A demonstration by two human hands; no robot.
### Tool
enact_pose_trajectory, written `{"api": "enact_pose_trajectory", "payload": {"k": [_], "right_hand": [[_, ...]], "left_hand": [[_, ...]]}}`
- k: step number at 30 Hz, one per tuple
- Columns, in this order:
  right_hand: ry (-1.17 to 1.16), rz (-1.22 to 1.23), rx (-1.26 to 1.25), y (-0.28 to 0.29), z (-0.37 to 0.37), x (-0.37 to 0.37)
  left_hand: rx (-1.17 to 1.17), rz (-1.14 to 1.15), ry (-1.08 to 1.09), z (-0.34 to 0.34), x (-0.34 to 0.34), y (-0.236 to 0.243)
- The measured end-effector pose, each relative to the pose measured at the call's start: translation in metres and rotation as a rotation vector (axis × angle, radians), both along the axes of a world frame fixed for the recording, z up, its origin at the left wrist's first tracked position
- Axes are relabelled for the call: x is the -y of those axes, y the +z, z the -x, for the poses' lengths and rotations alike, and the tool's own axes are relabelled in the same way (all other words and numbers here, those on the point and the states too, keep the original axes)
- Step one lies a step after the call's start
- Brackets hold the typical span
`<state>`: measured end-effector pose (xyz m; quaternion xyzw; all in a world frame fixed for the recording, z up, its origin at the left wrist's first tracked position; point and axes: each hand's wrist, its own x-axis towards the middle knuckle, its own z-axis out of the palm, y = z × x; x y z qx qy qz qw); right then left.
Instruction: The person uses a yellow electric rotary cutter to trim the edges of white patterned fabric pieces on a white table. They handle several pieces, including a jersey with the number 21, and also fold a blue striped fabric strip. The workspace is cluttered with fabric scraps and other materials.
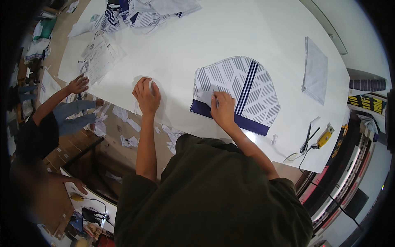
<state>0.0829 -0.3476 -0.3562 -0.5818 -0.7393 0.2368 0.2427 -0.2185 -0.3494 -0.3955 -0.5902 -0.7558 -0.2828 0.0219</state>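
Note:
On the white table, a curved patterned fabric piece lies flat, with grey hatching, navy stripes and a navy band along its lower edge. My right hand rests on its left half, fingers curled; whatever they may hold is hard to make out. Left of the piece, on the bare tabletop, my left hand has bent fingers around a small pale item that I cannot identify. A stack of pale pieces lies at the right.
Patterned fabric and printed paper lie on the table's far left. Scissors and a corded yellow tool are near the right corner. A co-worker reaches onto the left edge. Scraps litter the floor.

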Motion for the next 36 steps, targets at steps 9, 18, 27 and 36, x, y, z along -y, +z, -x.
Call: {"api": "enact_pose_trajectory", "payload": {"k": [9,18,27,36], "right_hand": [[0.404,-0.089,0.086,0.000,0.011,0.018],[0.207,0.032,-0.054,-0.011,0.010,0.020],[0.251,-0.162,0.109,0.003,0.003,0.019],[0.334,-0.048,0.057,-0.002,0.007,0.014]], "left_hand": [[-0.008,-0.022,0.007,0.001,-0.001,0.002],[-0.004,0.002,0.021,0.000,0.000,0.001],[-0.001,0.001,0.018,0.002,0.001,0.000],[-0.007,0.016,0.031,-0.001,0.000,0.003]]}}
